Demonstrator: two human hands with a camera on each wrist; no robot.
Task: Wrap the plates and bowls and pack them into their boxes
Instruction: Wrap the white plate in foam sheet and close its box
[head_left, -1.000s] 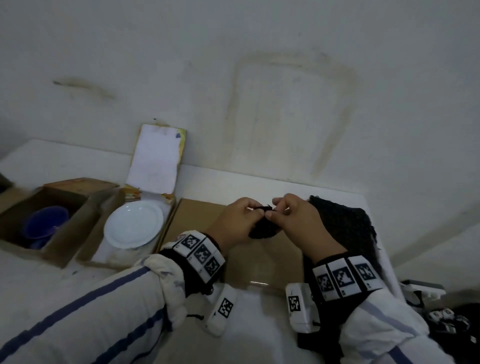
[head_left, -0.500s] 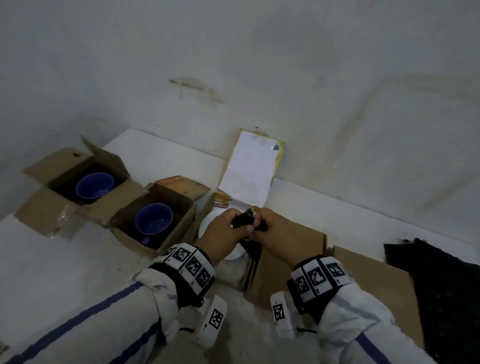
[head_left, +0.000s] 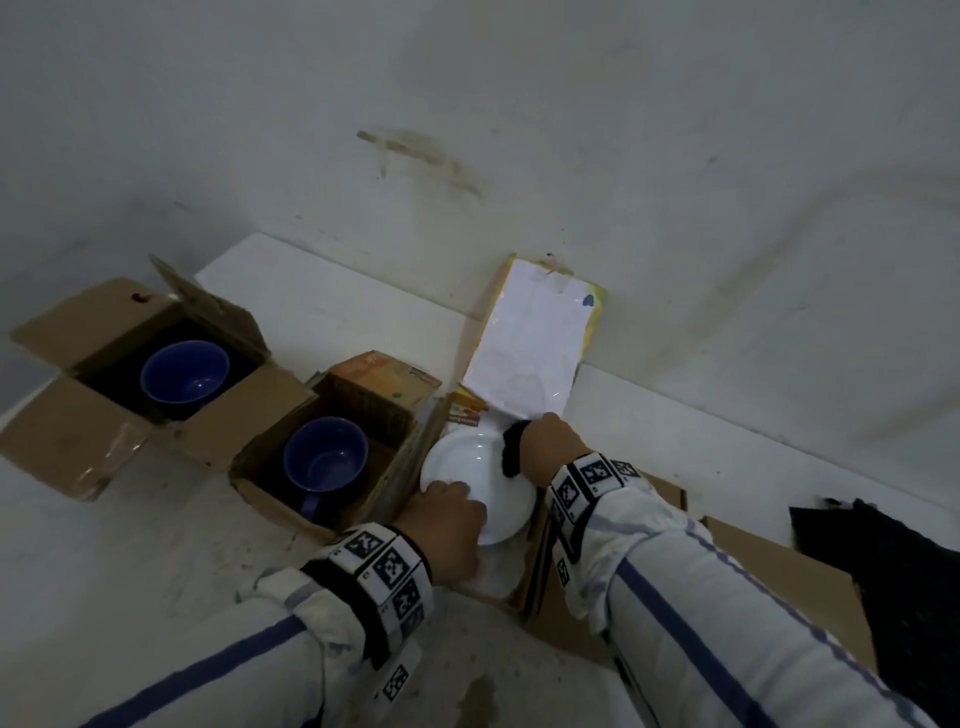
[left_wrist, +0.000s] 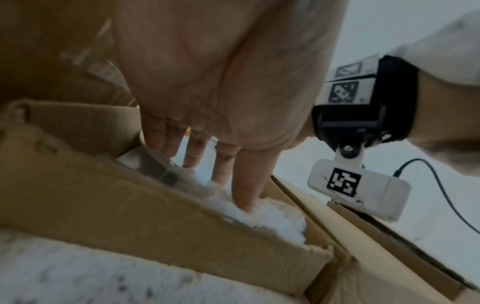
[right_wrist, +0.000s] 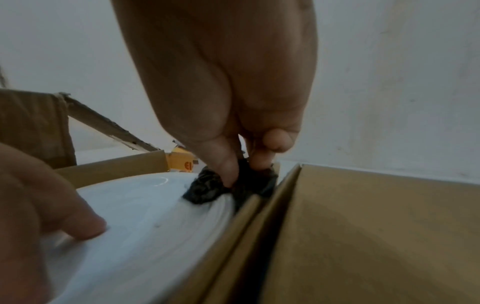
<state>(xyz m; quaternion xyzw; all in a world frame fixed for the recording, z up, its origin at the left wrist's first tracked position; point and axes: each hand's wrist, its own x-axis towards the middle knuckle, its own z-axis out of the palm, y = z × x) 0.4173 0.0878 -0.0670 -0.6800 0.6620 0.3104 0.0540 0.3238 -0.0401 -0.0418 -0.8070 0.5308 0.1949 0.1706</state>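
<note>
A white plate (head_left: 475, 467) (right_wrist: 145, 216) lies on white padding (left_wrist: 272, 218) in an open cardboard box (head_left: 527, 577) (left_wrist: 130, 205). My left hand (head_left: 447, 514) (left_wrist: 207, 164) holds its near rim, thumb on top and fingers reaching down beside it into the padding. My right hand (head_left: 545, 447) (right_wrist: 241, 168) pinches a crumpled black wad of wrapping (head_left: 511, 452) (right_wrist: 205, 187) against the plate's far right rim, by the box wall. Two blue bowls (head_left: 185, 371) (head_left: 325, 453) sit bare in their own open boxes to the left.
The plate box's white lid (head_left: 530, 353) leans on the wall behind. Flat cardboard (head_left: 753, 571) lies to the right, with a black mesh sheet (head_left: 893, 582) beyond it. The bowl boxes (head_left: 62, 431) (head_left: 260, 467) have flaps spread open.
Both hands carried the black wad left from the mesh sheet to the plate box. They then parted: the left took the plate's near rim and the right lowered the wad onto the far rim.
</note>
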